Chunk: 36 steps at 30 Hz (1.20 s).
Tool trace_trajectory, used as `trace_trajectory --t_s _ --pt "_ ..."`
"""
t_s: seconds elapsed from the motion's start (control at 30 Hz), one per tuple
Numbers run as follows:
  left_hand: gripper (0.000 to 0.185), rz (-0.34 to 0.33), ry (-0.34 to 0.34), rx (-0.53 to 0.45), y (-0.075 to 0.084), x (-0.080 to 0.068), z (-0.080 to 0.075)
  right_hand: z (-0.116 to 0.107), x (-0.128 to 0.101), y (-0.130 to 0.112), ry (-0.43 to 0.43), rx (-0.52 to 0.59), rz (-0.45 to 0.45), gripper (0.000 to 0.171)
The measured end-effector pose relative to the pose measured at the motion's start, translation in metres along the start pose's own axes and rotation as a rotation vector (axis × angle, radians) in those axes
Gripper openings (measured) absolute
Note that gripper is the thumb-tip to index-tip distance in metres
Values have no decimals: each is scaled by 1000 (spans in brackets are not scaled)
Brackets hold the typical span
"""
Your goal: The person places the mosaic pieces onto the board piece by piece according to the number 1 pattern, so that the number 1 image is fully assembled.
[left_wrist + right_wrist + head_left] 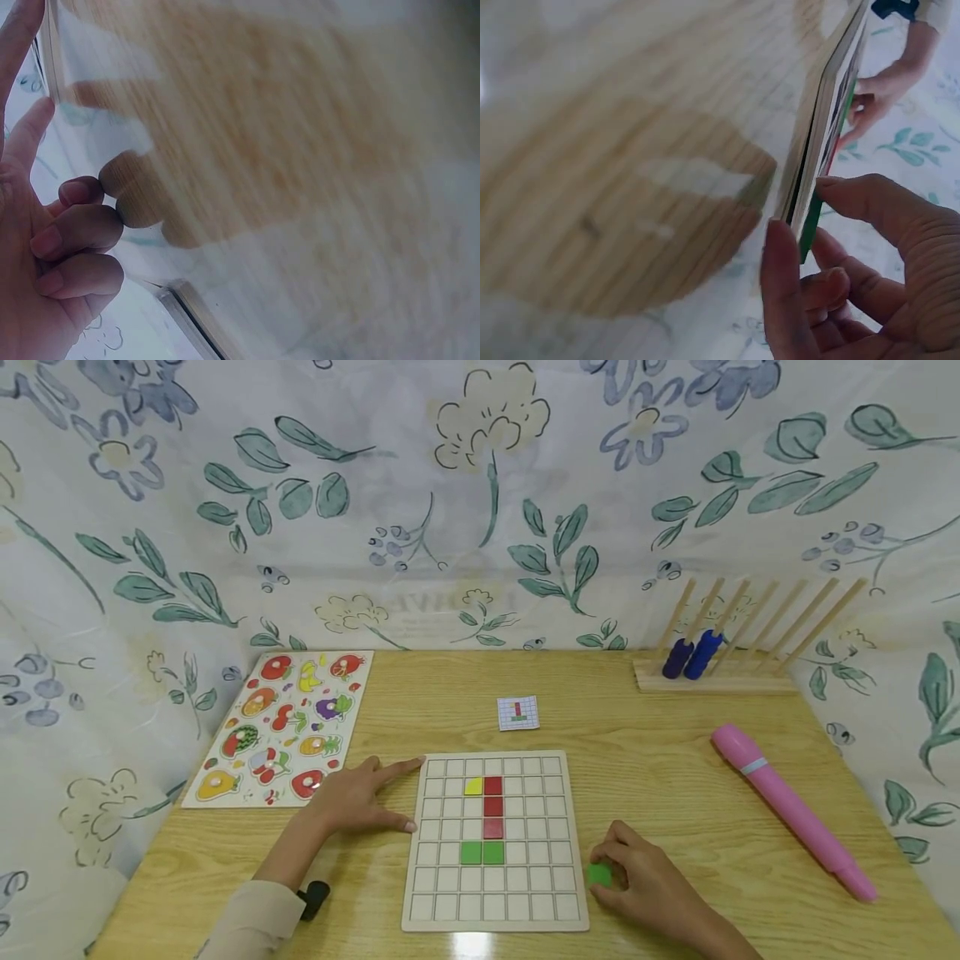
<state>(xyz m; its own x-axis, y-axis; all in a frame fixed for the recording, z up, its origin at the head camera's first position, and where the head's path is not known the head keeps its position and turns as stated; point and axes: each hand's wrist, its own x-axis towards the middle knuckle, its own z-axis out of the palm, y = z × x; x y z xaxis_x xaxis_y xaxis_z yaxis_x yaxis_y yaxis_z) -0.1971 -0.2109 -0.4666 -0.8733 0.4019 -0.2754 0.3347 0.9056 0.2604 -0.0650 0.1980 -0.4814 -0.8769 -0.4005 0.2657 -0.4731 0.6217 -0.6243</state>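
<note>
The right hand pinches a green tile just beside the right edge of the wooden grid board on the desk; the left hand rests at the board's left edge, index finger and thumb spread, other fingers curled; red, yellow and green tiles sit in the grid.

this looks like a child's play or learning corner in a home, built around a small wooden table. a flower-and-leaf printed cloth hangs behind the table and along both its sides. on the table lie a gridded tile board, a fruit peg puzzle at its left edge, a small pattern card, a wooden peg rack at its far right, and a pink toy tube.
</note>
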Motion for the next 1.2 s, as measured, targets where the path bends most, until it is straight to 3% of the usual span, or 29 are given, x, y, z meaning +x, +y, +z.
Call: trace_trajectory --t_s 0.33,0.67,1.2 --pt "98 -5 -4 7 -1 1 1 -2 5 -3 68 -36 -35 27" --pt "99 -1 -18 -4 1 1 -2 -4 14 -14 73 -55 -52 27" --pt "98 -7 -21 -1 4 0 -5 -3 43 -33 -42 3 34 18"
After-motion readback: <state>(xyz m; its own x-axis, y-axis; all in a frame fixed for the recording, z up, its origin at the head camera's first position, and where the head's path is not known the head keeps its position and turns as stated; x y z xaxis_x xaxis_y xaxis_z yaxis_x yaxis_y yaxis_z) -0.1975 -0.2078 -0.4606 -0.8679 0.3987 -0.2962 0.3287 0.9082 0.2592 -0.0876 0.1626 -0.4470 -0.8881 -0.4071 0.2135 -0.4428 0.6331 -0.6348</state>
